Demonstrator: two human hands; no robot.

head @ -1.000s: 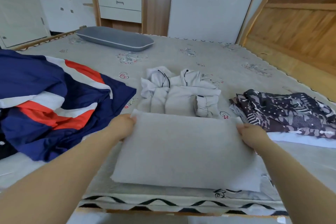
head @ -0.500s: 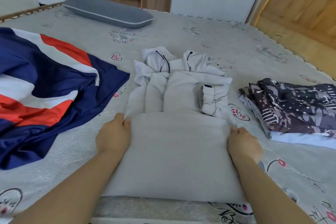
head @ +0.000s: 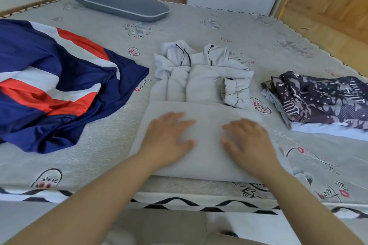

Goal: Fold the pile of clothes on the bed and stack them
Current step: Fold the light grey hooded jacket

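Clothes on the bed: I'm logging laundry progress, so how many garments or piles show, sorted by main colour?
Light grey: 1, the hoodie being folded under the left hand and right hand
Navy, red and white: 1 unfolded garment
Dark patterned: 1 folded stack; pieces inside cannot be counted
Total: 3

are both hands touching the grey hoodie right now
Touching. The head view shows the left hand and right hand lying flat, fingers spread, on the folded grey hoodie.
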